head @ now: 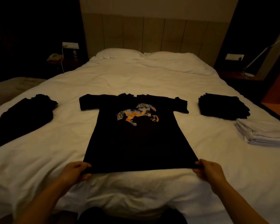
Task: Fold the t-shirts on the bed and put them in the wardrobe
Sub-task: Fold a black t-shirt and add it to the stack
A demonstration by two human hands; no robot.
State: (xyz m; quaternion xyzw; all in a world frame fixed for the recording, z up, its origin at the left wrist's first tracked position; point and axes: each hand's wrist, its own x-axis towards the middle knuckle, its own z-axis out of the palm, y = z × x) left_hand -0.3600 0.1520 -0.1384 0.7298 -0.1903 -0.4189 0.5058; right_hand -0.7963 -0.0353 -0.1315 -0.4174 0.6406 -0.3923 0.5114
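I see left hand (76,170) and right hand (207,171) each pinched shut on a hem corner of the black t-shirt (136,139), flat on the rumpled white bed (136,78); dark pile (27,112) left hard to make out; folded stacks (223,107) right

Two bare forearms and hands, no sleeves in sight

The left hand (76,171) and right hand (208,171) wear no gloves, rings, watch or bands that can be made out in the dim light. Something dark, perhaps clothing, shows between the arms at the bottom edge.
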